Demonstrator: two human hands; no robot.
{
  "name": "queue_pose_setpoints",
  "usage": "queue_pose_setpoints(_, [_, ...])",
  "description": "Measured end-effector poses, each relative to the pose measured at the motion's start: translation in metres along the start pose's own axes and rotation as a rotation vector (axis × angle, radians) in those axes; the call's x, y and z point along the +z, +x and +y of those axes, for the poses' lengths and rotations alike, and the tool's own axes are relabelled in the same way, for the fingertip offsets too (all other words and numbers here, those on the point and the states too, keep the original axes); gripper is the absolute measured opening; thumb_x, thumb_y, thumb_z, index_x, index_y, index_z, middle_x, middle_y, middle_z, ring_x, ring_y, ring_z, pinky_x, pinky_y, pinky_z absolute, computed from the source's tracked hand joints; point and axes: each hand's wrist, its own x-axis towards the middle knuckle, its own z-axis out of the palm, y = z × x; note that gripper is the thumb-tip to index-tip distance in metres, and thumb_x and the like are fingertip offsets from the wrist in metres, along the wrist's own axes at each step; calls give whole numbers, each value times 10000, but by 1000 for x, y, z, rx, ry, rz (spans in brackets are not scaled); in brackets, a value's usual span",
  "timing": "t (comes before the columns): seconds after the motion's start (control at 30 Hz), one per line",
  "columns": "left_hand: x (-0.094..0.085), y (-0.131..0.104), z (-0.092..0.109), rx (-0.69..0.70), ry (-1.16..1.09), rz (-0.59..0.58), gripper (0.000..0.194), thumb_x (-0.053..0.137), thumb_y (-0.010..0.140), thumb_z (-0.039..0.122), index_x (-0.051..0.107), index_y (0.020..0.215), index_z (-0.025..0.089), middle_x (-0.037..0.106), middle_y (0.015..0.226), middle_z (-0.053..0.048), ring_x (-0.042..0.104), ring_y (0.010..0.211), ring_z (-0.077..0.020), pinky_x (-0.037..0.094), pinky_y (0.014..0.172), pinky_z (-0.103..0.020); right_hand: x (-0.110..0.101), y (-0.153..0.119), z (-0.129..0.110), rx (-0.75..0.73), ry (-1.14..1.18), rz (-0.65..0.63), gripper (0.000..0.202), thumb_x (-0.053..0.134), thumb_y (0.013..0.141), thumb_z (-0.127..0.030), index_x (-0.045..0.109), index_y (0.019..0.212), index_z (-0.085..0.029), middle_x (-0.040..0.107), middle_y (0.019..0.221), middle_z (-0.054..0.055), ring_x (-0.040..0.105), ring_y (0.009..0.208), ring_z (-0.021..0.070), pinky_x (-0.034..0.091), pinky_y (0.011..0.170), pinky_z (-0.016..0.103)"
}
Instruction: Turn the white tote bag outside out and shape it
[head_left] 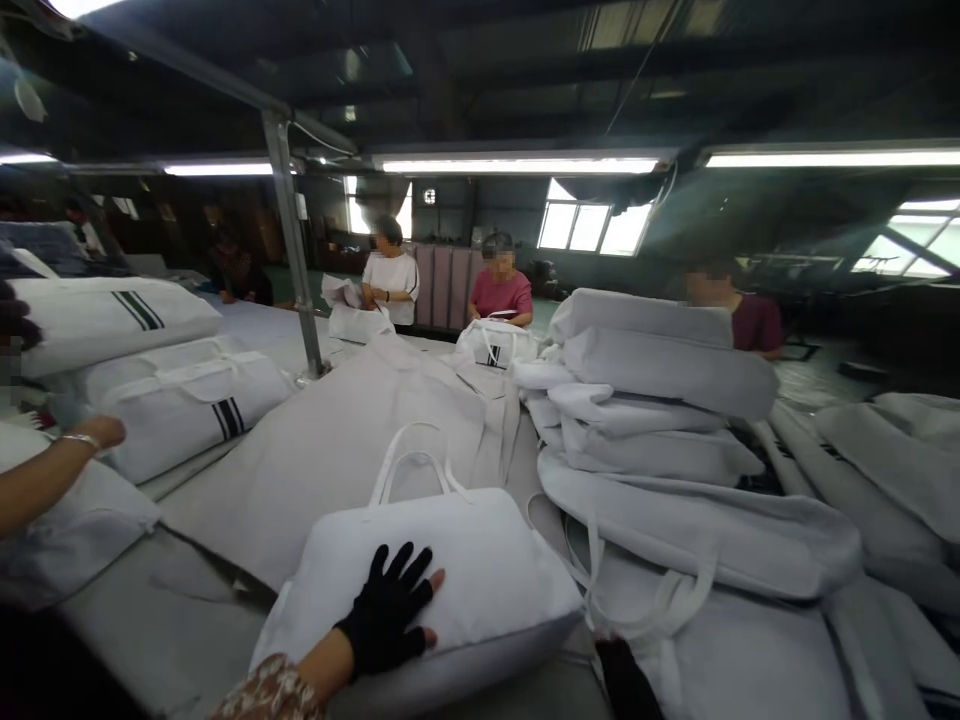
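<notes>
My left hand (390, 610), in a black glove with some bare fingertips, lies with fingers spread on a plump white bag (450, 540). The bag rests on its side in front of me. Its two white handles (409, 465) stand up at the far edge. At the bottom edge, right of this bag, shows part of my right hand (628, 678) in a dark glove. It is beside the white straps (675, 605) of another bag; its fingers are too hidden to tell what they do.
White bags form a tall stack (667, 400) at my right. A large pale fabric sheet (360, 430) covers the middle. At left, a co-worker's hand (105, 432) is near a striped bag (195, 400). A metal post (291, 240) stands beyond. Several people work across the table.
</notes>
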Motion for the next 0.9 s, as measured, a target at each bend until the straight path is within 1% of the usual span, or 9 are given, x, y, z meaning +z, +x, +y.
queue_pose_setpoints(0.1, [-58,12,-1,-79,44,54,615,439,928,485,277,1496,313,183,1571,-71,153,1449,-348,158,1143,-609,-30,49,-41,-181,-60,35,656,326,916,-572,623,1218,-71,594,1257,198,545,1206,306,429,1023,514])
queue_pose_setpoints(0.23, [-117,25,-1,-273,201,500,629,358,962,475,269,1509,177,206,1568,-122,116,1464,-312,149,1169,-533,-54,134,-110,-396,-47,143,681,429,909,-504,327,1468,-130,330,1513,142,286,1412,307,282,1131,552])
queue_pose_setpoints(0.3, [-105,25,-7,-346,242,641,661,332,957,521,253,1515,176,174,1580,-111,75,1470,-314,106,1172,-542,-47,153,-123,-382,-13,137,651,388,920,-513,351,1456,-145,321,1517,141,297,1404,315,302,1113,558])
queue_pose_setpoints(0.37, [-65,24,-19,-465,233,636,690,340,935,564,255,1515,201,133,1590,-92,54,1469,-334,54,1168,-565,-25,153,-121,-370,1,73,622,371,920,-517,397,1430,-162,363,1494,137,327,1388,316,318,1099,558])
queue_pose_setpoints(0.5, [1,27,-52,-699,61,246,737,324,902,598,263,1508,182,195,1569,-137,160,1443,-377,65,1138,-614,28,134,-110,-322,2,-67,603,367,914,-525,439,1408,-186,434,1448,129,383,1354,299,341,1082,538])
queue_pose_setpoints(0.63, [-36,23,-80,-650,-120,-26,765,278,898,628,229,1517,182,245,1553,-137,217,1431,-356,169,1131,-594,55,132,-108,-305,2,-178,603,362,913,-541,439,1412,-212,482,1412,116,440,1315,280,370,1062,517])
queue_pose_setpoints(0.73, [-63,8,-83,-723,-5,231,700,240,933,578,208,1525,206,229,1563,-96,160,1452,-331,144,1148,-584,69,128,-98,-338,-22,-128,549,386,917,-498,486,1379,-220,538,1358,120,512,1247,290,379,1043,544])
queue_pose_setpoints(0.8, [-51,-1,-75,-808,97,407,662,261,945,532,217,1525,215,126,1586,-54,36,1471,-295,52,1181,-540,87,105,-88,-375,-87,-18,430,371,924,-363,586,1284,-267,605,1275,109,584,1150,319,357,1022,611])
queue_pose_setpoints(0.9, [-12,-2,-68,-893,-48,169,699,332,916,542,247,1513,188,97,1579,-85,70,1461,-309,72,1187,-519,125,58,-70,-458,-162,-7,393,405,823,-222,754,994,-278,676,1120,159,619,1019,455,390,848,690])
